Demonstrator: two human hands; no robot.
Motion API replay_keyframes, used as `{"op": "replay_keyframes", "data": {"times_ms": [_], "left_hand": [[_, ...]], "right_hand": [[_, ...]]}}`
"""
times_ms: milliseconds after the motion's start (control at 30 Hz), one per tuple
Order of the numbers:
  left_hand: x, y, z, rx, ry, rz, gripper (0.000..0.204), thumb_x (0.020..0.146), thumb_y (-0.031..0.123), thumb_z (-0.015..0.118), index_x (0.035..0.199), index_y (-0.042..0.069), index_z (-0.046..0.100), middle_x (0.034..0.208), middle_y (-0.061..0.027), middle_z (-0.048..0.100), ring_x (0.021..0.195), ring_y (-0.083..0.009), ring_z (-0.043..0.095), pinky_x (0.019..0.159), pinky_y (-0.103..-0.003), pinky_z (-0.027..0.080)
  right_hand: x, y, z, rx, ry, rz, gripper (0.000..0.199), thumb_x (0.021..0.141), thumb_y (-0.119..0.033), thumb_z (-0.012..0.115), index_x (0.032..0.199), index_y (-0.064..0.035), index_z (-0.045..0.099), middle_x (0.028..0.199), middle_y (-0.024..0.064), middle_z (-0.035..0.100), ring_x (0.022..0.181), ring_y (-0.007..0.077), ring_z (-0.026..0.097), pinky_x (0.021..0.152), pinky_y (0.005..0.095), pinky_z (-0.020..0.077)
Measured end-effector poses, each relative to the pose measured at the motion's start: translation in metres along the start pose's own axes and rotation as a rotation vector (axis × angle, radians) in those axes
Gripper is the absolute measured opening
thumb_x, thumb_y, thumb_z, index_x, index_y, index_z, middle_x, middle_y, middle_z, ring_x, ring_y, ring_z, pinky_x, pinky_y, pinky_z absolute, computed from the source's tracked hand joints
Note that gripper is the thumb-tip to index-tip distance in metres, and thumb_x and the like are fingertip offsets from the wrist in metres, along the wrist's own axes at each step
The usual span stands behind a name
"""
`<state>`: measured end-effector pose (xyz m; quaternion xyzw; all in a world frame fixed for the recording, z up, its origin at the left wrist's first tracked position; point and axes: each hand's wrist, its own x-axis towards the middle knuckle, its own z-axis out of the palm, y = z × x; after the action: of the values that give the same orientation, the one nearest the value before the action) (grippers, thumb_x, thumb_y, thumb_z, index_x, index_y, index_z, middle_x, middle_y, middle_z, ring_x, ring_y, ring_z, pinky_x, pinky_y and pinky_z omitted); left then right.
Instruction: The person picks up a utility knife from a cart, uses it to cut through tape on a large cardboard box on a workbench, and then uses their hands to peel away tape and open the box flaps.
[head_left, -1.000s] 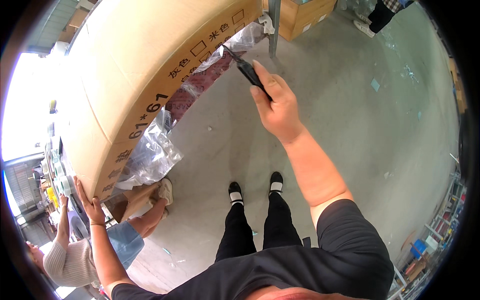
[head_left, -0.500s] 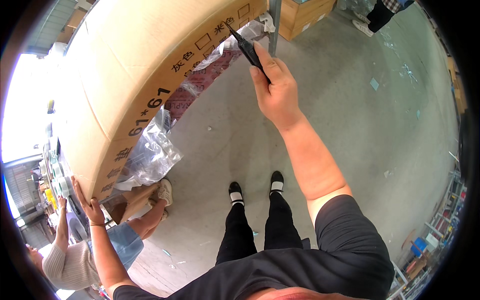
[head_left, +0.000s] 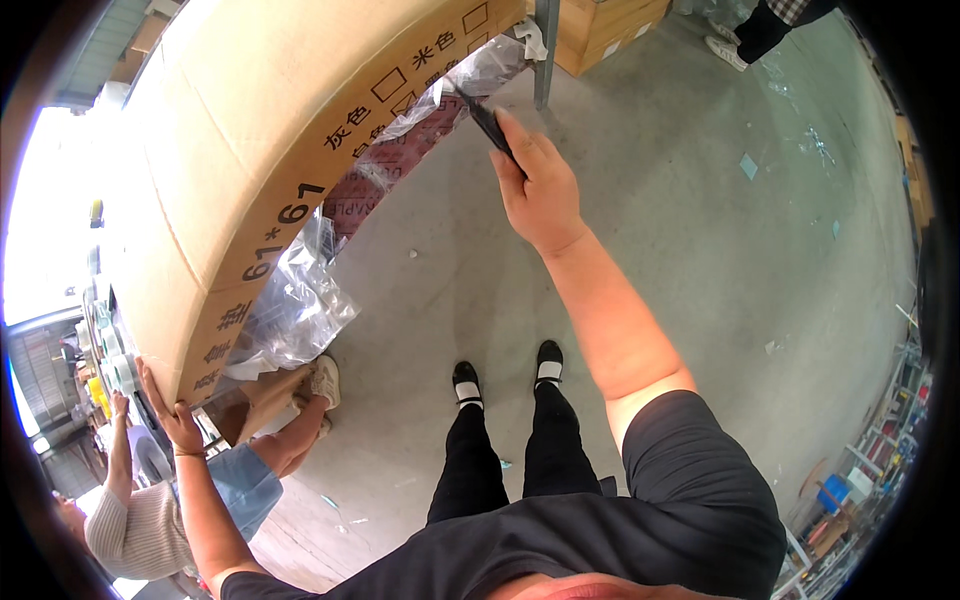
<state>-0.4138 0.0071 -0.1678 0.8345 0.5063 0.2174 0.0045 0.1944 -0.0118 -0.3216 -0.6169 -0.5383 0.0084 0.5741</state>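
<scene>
A large cardboard carton fills the upper left, its long printed side facing me, with rows of black characters and small check boxes. In my right hand is a slim black marker pen, its tip pointing up and left near the carton's lower edge. At least one check box bears a mark. My left hand rests against the carton's near left corner, fingers stretched along it. Clear plastic film bulges out beneath the carton, beside a dark red printed board.
Left of me stands a person in a knitted top and denim shorts, close to an open cardboard box. A wooden crate sits beyond a metal post. Another person's legs show at the far right. Scraps lie on the grey floor.
My right hand and the marker have drawn down and slightly left, off the carton's printed side toward its lower edge. The carton appears slightly lower and further left in view.
</scene>
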Motion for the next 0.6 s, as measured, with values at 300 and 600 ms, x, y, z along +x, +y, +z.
{"op": "replay_keyframes", "data": {"times_ms": [300, 600], "left_hand": [[0.0, -0.004, -0.003, 0.035, 0.009, 0.021, 0.088, 0.098, 0.067, 0.04, 0.155, 0.001, 0.029, 0.162, -0.0247, 0.025, 0.15, -0.0402, 0.023, 0.122, -0.049, 0.016], [0.001, -0.003, -0.001, 0.025, 0.022, 0.041, 0.085, 0.098, 0.065, 0.041, 0.155, 0.003, 0.03, 0.161, -0.0248, 0.026, 0.15, -0.0406, 0.023, 0.122, -0.05, 0.017]], "right_hand": [[-0.013, -0.035, -0.026, 0.061, -0.135, 0.079, 0.05, 0.089, -0.008, 0.069, 0.137, -0.0172, 0.06, 0.089, 0.0081, 0.064, 0.072, 0.027, 0.063, 0.062, 0.036, 0.0513], [0.01, -0.06, 0.002, 0.151, -0.096, -0.097, 0.049, 0.087, -0.005, 0.071, 0.135, -0.0141, 0.062, 0.082, 0.0071, 0.061, 0.067, 0.0253, 0.06, 0.059, 0.0353, 0.0489]]}}
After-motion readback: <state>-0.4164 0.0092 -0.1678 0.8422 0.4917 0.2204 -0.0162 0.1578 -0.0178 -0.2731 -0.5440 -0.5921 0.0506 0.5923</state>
